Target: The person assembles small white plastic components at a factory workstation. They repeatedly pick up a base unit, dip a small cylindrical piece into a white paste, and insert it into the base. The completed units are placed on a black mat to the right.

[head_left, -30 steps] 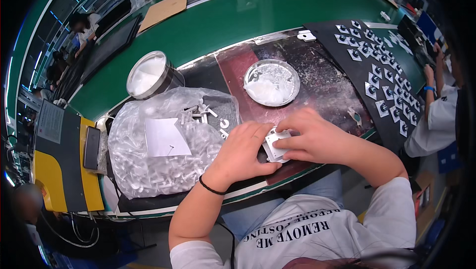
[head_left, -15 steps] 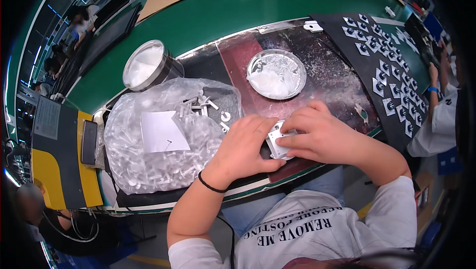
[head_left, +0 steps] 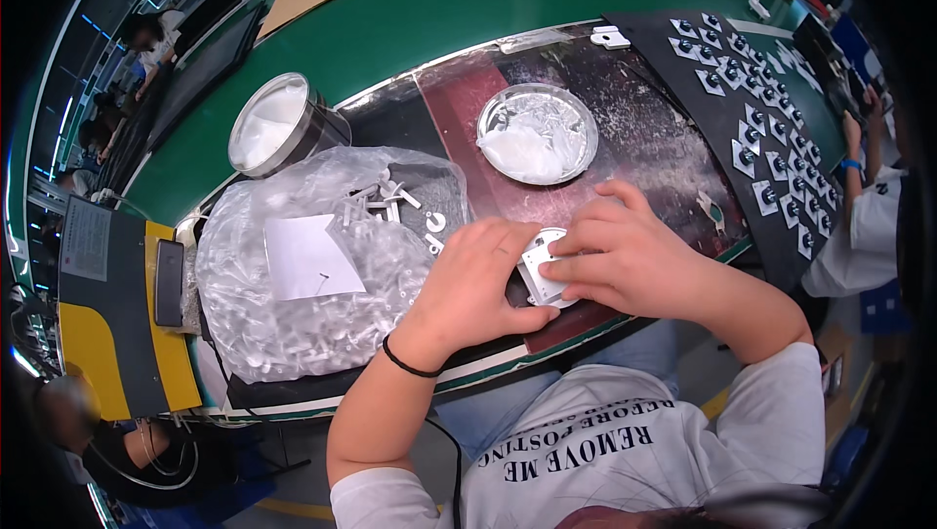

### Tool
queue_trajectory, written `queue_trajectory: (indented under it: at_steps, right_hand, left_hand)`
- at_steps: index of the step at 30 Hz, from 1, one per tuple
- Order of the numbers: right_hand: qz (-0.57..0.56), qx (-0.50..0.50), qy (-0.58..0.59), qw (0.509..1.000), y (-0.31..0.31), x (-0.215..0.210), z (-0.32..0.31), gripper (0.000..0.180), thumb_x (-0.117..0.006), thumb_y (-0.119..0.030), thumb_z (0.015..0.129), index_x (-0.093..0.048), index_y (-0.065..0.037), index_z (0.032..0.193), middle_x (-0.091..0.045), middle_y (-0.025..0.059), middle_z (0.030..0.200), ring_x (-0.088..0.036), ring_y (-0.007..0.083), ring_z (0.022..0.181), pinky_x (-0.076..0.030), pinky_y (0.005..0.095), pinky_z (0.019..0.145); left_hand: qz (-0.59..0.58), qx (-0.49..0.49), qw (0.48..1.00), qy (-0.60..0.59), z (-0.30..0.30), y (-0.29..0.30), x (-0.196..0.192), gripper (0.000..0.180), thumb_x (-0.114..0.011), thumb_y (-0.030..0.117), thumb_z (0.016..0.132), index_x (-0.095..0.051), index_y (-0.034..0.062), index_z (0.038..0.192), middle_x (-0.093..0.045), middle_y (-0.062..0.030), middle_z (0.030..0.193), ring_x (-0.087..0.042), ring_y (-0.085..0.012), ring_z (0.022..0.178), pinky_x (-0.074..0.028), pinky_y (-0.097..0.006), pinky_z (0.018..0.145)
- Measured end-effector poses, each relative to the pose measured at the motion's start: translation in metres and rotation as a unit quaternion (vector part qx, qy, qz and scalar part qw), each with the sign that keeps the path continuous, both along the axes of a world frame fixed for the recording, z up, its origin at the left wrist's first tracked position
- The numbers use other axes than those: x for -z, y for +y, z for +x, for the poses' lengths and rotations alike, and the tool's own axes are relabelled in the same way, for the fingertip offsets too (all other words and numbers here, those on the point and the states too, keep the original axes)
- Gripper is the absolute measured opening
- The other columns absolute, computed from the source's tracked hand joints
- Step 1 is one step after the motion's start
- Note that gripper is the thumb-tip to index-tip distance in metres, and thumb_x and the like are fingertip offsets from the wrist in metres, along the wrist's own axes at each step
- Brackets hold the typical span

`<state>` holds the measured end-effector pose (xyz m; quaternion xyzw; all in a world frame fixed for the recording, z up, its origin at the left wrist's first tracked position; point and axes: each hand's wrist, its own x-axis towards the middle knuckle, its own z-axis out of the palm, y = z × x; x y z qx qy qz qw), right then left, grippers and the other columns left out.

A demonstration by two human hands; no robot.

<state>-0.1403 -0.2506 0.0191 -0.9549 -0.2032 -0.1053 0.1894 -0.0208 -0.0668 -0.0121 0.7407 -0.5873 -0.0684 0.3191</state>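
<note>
Your 2 hands meet on a small white part at the near edge of the bench.
Your left hand [head_left: 473, 280] grips the white part [head_left: 540, 272] between thumb and fingers; your right hand [head_left: 625, 256] bends its fingertips onto its face, though you cannot tell if they pinch. A clear bag [head_left: 244, 334] lies to the left, a round metal dish [head_left: 586, 129] beyond.
</note>
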Motion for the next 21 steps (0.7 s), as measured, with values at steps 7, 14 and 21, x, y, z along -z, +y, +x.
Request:
queue_trajectory:
  at_steps: [7,14,21]
  right_hand:
    - [0.009,0.014,-0.019,1.000,0.000,0.004,-0.002,0.026,-0.071,-0.020,0.070,-0.068,-0.019,0.096,-0.058,-0.0048,0.091,-0.052,0.0158,0.093,-0.032,0.0406,0.090]
    - [0.032,0.029,-0.065,0.997,0.002,0.018,-0.008,0.032,-0.072,-0.019,0.069,-0.069,-0.019,0.101,-0.060,-0.0040,0.097,-0.050,0.0193,0.094,-0.033,0.0410,0.089]
    - [0.053,0.052,-0.105,0.992,0.008,0.025,-0.015,0.019,-0.069,-0.022,0.075,-0.068,-0.017,0.094,-0.062,-0.0051,0.097,-0.052,0.0171,0.095,-0.033,0.0397,0.088]
  left_hand:
    - [0.034,-0.003,0.999,0.016,0.000,0.000,-0.001,0.072,-0.079,0.035,0.057,-0.055,0.0015,0.116,-0.057,-0.0157,0.109,-0.049,-0.0335,0.108,-0.037,-0.042,0.094]
    - [0.026,-0.001,1.000,0.002,-0.001,0.002,-0.002,0.076,-0.079,0.037,0.057,-0.052,0.0007,0.119,-0.056,-0.0169,0.111,-0.049,-0.0340,0.108,-0.037,-0.042,0.094]
    - [-0.027,-0.094,0.995,-0.022,0.018,0.021,-0.025,0.067,-0.077,0.030,0.064,-0.053,0.0001,0.118,-0.057,-0.0159,0.107,-0.052,-0.0336,0.100,-0.042,-0.040,0.088]
